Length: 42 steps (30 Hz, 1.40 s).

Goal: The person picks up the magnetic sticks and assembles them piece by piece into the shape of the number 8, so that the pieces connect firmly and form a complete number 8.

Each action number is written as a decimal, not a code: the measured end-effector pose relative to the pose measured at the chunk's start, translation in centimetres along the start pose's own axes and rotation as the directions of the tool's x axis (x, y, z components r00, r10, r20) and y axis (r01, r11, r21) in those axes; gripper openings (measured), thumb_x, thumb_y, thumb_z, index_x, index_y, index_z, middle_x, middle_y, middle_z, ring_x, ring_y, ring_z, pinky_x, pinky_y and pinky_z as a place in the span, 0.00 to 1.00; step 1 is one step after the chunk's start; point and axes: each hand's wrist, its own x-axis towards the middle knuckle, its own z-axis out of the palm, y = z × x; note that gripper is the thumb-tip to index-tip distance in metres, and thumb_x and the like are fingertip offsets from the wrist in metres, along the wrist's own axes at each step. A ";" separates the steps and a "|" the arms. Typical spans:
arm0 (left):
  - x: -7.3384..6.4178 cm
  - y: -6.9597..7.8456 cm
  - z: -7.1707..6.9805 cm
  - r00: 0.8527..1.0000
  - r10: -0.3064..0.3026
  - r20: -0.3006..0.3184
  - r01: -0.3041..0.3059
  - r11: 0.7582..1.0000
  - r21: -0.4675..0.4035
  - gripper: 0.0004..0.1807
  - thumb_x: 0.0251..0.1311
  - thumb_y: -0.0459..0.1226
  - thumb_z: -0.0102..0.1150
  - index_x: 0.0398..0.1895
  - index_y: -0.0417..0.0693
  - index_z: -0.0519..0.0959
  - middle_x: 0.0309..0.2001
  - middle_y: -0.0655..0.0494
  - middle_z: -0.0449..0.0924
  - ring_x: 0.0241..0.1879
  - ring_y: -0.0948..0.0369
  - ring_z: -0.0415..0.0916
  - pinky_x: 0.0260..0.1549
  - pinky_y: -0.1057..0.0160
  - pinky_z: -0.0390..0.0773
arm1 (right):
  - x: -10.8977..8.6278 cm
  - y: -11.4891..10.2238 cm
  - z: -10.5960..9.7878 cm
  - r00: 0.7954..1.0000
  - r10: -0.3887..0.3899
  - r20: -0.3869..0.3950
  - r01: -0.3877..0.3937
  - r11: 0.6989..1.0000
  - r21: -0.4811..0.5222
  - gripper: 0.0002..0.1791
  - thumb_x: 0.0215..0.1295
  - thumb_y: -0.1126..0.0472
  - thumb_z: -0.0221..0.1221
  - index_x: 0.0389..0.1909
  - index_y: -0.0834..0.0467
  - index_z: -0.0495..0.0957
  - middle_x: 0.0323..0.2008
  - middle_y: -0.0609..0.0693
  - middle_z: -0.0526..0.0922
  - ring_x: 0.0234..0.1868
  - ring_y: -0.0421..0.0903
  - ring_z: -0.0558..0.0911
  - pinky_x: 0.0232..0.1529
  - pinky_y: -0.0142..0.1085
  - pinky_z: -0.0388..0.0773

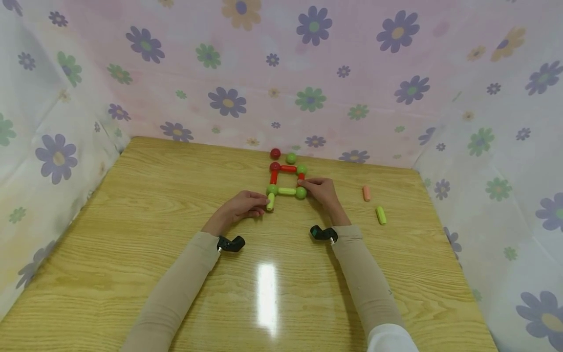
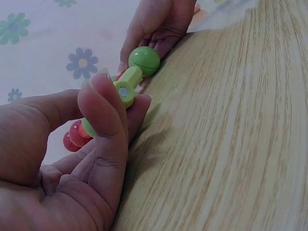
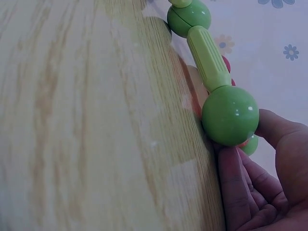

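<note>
On the wooden table sits a square of magnetic rods and balls. Its far-left corner is a red ball [image 1: 274, 167]; the other corners are green balls, among them the near-right one [image 3: 231, 115]. Red rods [image 1: 288, 168] make three sides, and a yellow-green rod [image 3: 209, 57] makes the near side. From the near-left green ball [image 1: 272, 189], another yellow-green rod [image 1: 270, 202] points toward the person. My left hand [image 1: 244, 205] pinches that rod, whose silvery end [image 2: 123, 91] faces the left wrist camera. With thumb and fingers, my right hand [image 1: 323, 190] grips the right-hand red rod [image 1: 301, 179], partly hidden.
Behind the square lie a loose red ball [image 1: 275, 153] and a loose green ball [image 1: 291, 158]. To the right are an orange rod [image 1: 367, 193] and a yellow-green rod [image 1: 380, 215]. Flower-patterned cloth [image 1: 264, 88] encloses the table's back and sides.
</note>
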 end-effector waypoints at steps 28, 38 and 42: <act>-1.0 -0.6 0.0 0.995 0.084 0.060 -0.083 0.996 -0.022 0.22 0.78 0.37 0.51 0.63 0.26 0.72 0.36 0.49 0.87 0.32 0.64 0.85 0.33 0.70 0.83 | -0.3 -0.4 0.1 1.000 0.010 0.006 -0.010 1.000 -0.004 0.25 0.65 0.46 0.68 0.54 0.60 0.85 0.52 0.57 0.85 0.45 0.42 0.83 0.45 0.31 0.79; -1.1 -0.9 0.0 0.993 0.104 0.054 -0.103 0.995 -0.013 0.19 0.77 0.36 0.51 0.60 0.27 0.73 0.38 0.47 0.88 0.33 0.63 0.85 0.34 0.69 0.83 | -0.2 -0.2 0.1 1.000 0.007 0.003 -0.007 1.000 0.006 0.26 0.65 0.45 0.69 0.53 0.61 0.85 0.52 0.57 0.85 0.41 0.39 0.83 0.41 0.28 0.79; -1.4 -1.0 -0.3 0.991 0.110 0.073 -0.112 0.994 0.018 0.21 0.78 0.37 0.49 0.63 0.28 0.72 0.41 0.46 0.87 0.35 0.62 0.84 0.36 0.68 0.83 | -0.3 -0.3 0.0 1.000 0.016 0.007 -0.016 1.000 0.007 0.26 0.64 0.45 0.69 0.54 0.61 0.85 0.53 0.57 0.85 0.43 0.40 0.83 0.43 0.29 0.79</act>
